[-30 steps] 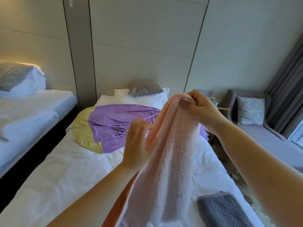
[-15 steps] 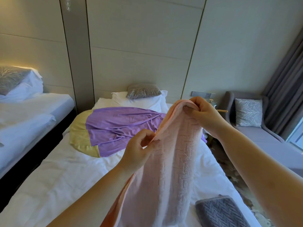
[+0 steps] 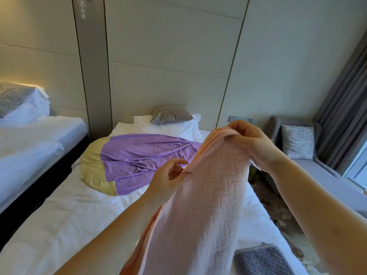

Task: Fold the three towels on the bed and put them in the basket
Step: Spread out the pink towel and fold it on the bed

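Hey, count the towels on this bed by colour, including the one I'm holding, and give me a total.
pink towel: 1
grey towel: 1
purple and yellow towel: 1
Total: 3

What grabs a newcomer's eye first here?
The pale pink textured towel fills the centre foreground, held up over the white bed: the right hand grips its top edge, the left hand pinches its side lower down. Behind, a purple and yellow cloth lies spread on that bed; a folded grey towel sits bottom right.
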